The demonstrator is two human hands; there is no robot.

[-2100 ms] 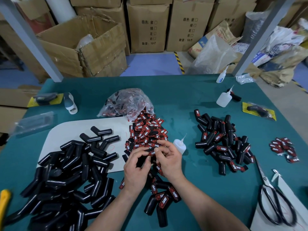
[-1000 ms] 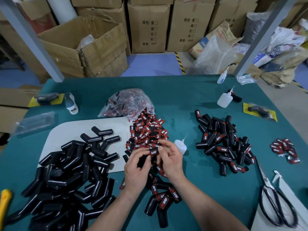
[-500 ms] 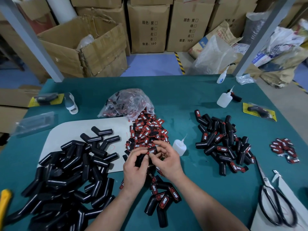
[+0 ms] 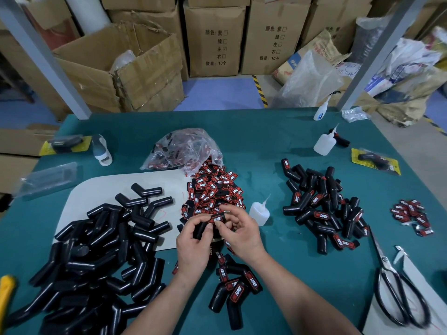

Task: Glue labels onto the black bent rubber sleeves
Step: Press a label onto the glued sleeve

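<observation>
Left hand (image 4: 193, 247) curls in a grip; right hand (image 4: 242, 235) pinches, thumb to forefinger.

Over the green table (image 4: 266, 146) the left hand (image 4: 193, 247) grips a black sleeve (image 4: 202, 228), while the right hand (image 4: 242, 234) pinches the red-and-black label (image 4: 216, 218) lying across its upper end. Just behind them loose labels (image 4: 212, 189) spill from a clear bag (image 4: 183, 148), with a glue bottle (image 4: 258, 212) beside the right hand. On the left are heaped bare sleeves (image 4: 96, 250), on the right labelled sleeves (image 4: 321, 209); scissors (image 4: 396, 293) lie near the right edge.
</observation>
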